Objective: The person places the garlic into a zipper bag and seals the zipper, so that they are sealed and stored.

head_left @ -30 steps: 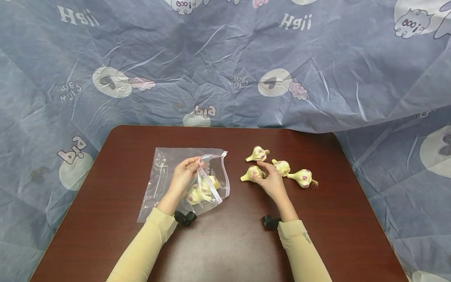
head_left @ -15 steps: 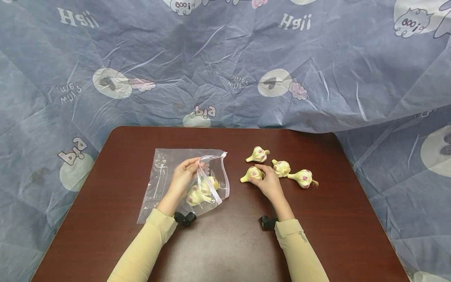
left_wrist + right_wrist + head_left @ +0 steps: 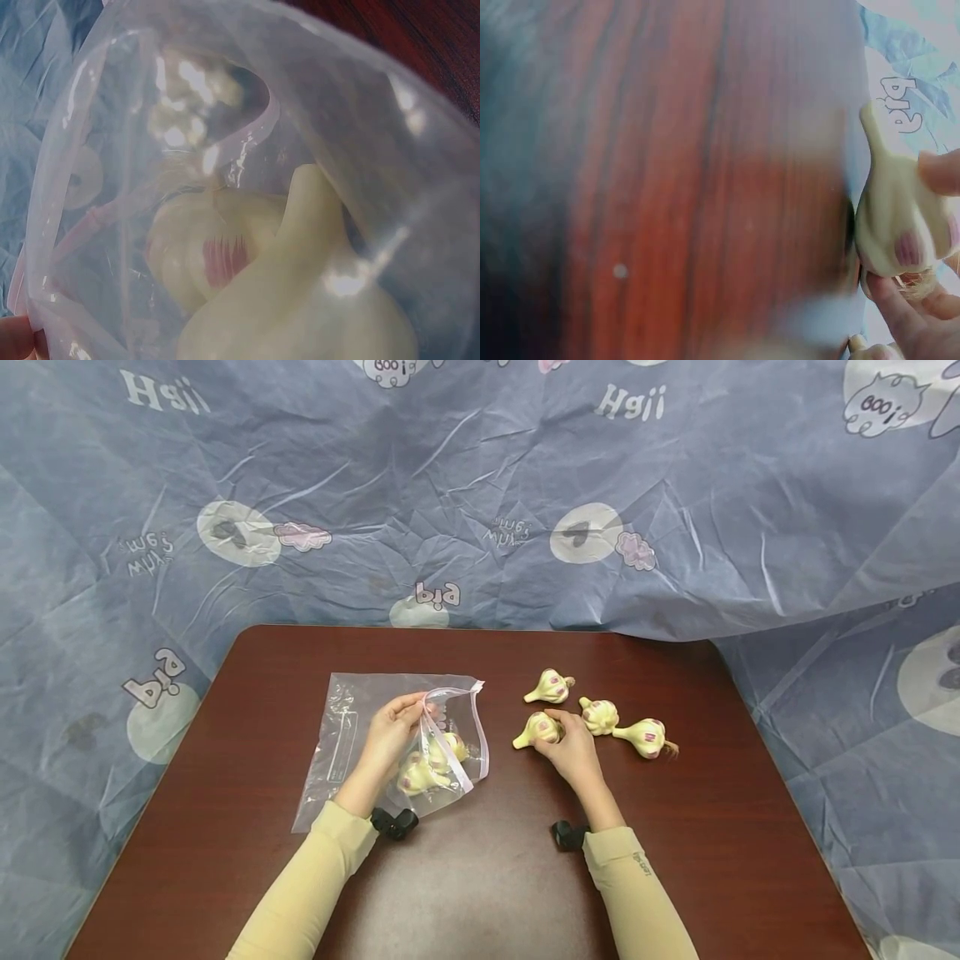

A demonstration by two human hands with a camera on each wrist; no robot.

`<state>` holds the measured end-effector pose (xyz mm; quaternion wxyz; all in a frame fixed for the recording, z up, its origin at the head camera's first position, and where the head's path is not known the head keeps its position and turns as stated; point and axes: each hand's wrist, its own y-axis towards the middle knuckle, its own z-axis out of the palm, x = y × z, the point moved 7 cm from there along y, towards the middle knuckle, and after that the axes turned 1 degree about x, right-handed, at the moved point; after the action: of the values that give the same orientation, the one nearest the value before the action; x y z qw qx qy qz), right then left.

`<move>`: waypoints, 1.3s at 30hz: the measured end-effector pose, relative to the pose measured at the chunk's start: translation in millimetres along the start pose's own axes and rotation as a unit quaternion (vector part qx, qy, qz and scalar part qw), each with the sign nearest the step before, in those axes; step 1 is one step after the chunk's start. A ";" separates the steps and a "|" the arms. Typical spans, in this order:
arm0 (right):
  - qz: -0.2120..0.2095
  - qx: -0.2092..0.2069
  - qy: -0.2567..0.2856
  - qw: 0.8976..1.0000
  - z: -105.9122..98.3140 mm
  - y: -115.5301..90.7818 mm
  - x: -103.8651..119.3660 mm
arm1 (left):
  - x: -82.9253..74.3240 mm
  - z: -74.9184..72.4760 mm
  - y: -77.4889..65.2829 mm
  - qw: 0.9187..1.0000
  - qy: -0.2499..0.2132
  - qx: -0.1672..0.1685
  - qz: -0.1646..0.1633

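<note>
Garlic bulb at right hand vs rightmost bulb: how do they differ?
Contact: the right hand pinches the gripped bulb; the rightmost bulb is untouched. Head view: the gripped bulb's roots are mostly covered, the rightmost bulb's show. Both are pale yellow with purplish marks.

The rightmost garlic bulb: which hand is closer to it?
Right. The right hand is left of the rightmost bulb, gripping another garlic; the left hand is farther left, holding the plastic bag.

"BOO" [image 3: 881, 408] on blue backdrop [image 3: 450, 468], sleeve lettering [image 3: 641, 863] illegible
</note>
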<state>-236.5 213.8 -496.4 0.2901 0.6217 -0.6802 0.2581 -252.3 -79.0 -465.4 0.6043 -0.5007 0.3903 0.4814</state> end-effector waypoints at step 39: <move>-0.138 -0.030 0.082 0.987 8.7 -21.8 83.7 | -2.4 -0.2 -1.2 1.000 0.016 0.001 -0.001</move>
<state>-220.4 147.3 -442.8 0.3960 0.6772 -0.5697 0.2451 -251.7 -79.7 -462.9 0.5987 -0.5080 0.4006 0.4722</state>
